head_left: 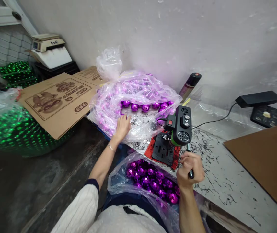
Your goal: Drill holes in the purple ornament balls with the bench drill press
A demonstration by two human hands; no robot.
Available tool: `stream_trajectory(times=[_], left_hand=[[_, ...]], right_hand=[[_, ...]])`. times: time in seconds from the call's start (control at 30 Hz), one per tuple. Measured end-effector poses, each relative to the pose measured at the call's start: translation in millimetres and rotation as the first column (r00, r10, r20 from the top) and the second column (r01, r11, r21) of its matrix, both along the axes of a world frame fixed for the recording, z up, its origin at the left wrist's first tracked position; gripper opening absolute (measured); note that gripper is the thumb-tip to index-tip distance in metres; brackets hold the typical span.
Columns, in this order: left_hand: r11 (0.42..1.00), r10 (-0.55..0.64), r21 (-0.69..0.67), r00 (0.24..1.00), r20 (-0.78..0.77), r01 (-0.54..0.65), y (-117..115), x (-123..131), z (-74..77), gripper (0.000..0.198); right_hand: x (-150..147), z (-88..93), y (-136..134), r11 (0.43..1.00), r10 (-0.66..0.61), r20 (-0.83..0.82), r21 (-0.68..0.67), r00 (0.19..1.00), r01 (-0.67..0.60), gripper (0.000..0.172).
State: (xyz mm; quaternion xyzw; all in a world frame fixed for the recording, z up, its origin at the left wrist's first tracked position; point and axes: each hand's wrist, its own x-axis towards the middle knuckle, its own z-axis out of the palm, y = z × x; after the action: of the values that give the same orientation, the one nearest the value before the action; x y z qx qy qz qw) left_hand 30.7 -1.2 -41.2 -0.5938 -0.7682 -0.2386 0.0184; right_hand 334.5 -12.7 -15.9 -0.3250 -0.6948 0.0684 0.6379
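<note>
My left hand [123,127] reaches into the mouth of a big clear plastic bag [133,94] of shiny purple balls [143,106] on the table, its fingers curled down among them; what they grip is hidden. My right hand [190,170] is closed round the black lever handle [189,161] of a small black bench machine [178,129] that stands on a black base plate over a red mat. On my lap lies a second clear bag with several purple balls [153,183].
Black wire scraps litter the grey table [225,181]. A spray can [189,85] leans against the wall. A power adapter [257,98] lies at right, brown cardboard [267,158] at far right. Flat cartons [55,100], green balls in bags [4,129] and a scale [48,43] are at left.
</note>
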Motion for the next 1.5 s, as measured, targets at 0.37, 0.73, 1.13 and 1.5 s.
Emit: stream_trajectory(times=[0.37, 0.73, 1.13, 1.5], left_hand=[[0.995, 0.02, 0.086, 0.933, 0.359, -0.054, 16.1, -40.0, 11.9, 0.067], [0.995, -0.103, 0.101, -0.23, 0.968, -0.02, -32.8, 78.6, -35.4, 0.059], [0.986, -0.156, 0.165, 0.499, 0.853, 0.026, -23.8, 165.9, -69.9, 0.056], [0.948, -0.315, 0.23, 0.767, 0.559, 0.222, -12.4, 170.5, -80.9, 0.064]], right_hand=[[-0.4, -1.0, 1.7, 0.999, 0.004, 0.019, 0.042, 1.0, -0.005, 0.029], [-0.2, 4.2, 1.2, 0.999, 0.015, 0.03, 0.035, 0.999, -0.017, 0.027], [0.8, 14.1, 0.2, 0.999, 0.01, 0.106, 0.048, 0.994, -0.015, 0.025], [0.5, 13.1, -1.8, 1.0, -0.008, 0.114, 0.024, 0.993, 0.005, 0.024]])
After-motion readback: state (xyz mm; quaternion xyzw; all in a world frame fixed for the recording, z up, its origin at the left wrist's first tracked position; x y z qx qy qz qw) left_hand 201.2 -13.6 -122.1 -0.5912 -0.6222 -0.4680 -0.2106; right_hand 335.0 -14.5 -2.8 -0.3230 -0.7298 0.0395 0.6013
